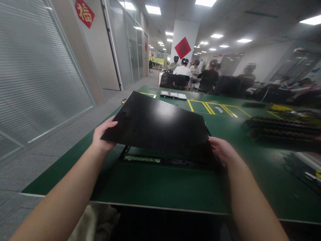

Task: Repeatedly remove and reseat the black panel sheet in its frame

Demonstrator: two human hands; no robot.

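A flat black screen panel (160, 129) is held tilted above the green table, its left side higher than its right. My left hand (103, 134) grips its left edge, thumb on top and fingers underneath. At the right edge, my right hand (220, 149) is closed on the panel, its fingers partly hidden. Below the panel lies a black frame (175, 162) with a strip of green circuit board (142, 159) along its near side. The panel hides most of that frame, and I cannot tell whether its right side touches it.
Flat silver-and-black parts (173, 95) lie at the table's far edge, near yellow tape markings (207, 107). Blurred dark stacked items (281, 129) stand to the right, with another blurred object (306, 167) nearer. Several people sit at tables beyond.
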